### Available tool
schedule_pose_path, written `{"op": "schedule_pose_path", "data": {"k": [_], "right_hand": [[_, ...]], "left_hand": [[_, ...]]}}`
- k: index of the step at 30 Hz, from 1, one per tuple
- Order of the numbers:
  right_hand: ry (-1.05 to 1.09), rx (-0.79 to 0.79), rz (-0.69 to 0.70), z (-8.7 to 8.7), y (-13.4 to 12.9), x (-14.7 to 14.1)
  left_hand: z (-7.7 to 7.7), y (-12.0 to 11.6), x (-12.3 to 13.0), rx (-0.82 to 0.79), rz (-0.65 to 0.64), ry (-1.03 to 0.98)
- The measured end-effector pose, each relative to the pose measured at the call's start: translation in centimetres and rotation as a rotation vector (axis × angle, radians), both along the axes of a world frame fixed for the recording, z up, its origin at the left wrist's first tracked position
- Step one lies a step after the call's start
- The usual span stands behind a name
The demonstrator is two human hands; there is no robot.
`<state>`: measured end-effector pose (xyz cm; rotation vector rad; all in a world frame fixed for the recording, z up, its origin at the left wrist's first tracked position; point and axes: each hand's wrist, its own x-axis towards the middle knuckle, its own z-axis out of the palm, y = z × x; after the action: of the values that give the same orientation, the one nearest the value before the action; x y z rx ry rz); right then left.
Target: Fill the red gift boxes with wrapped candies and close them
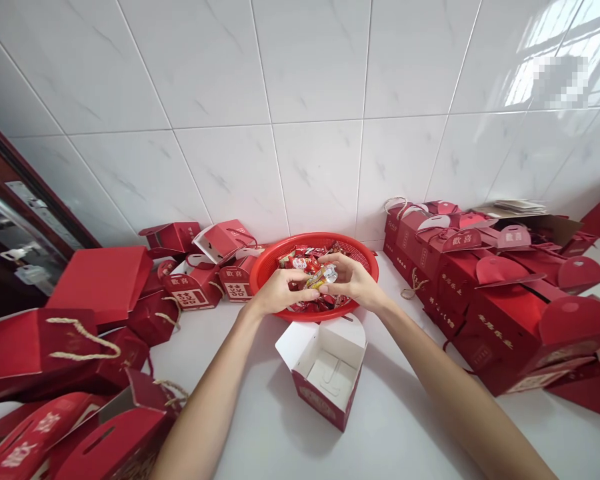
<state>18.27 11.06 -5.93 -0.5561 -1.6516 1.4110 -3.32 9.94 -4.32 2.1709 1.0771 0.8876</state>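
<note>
Both hands on the same small bunch. Left hand (pixel 285 290): thumb and fingers narrowed on the yellow-and-silver wrapped sweets (pixel 322 276). Right hand (pixel 349 279): fingers curled in on them from the other side, gap just as small. Can't count the pieces; fingers cover part.

The bunch is above the red basket (pixel 261 267), which has more red-wrapped pieces (pixel 303 263) in it. Holding it over there probably means a dropped one falls back in.

Open box (pixel 325 403) stands on the white table (pixel 260 417), just my side of the basket, between my forearms. Flaps up, white inside showing; likely parked there so both hands reach the opening. Left-side boxes (pixel 100 280) and right-side boxes (pixel 490 353) are split to either flank, presumably to leave the middle for working.

Writing: 歡喜 on several lids, both sides. White 囍 panel (pixel 189 298) on one small box at left, similar on its neighbour. Gold characters (pixel 497 332) on a right-side wall look like 安居乐业, not certain. Wrapper print too small to read; no brand I can make out.
</note>
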Motion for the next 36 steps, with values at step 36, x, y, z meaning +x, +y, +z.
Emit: {"op": "schedule_pose_path", "data": {"k": [36], "right_hand": [[0.027,-0.011,-0.128,-0.8,1.1,0.4]], "left_hand": [[-1.4,1.1,-1.1,-0.130,0.387,-0.731]]}}
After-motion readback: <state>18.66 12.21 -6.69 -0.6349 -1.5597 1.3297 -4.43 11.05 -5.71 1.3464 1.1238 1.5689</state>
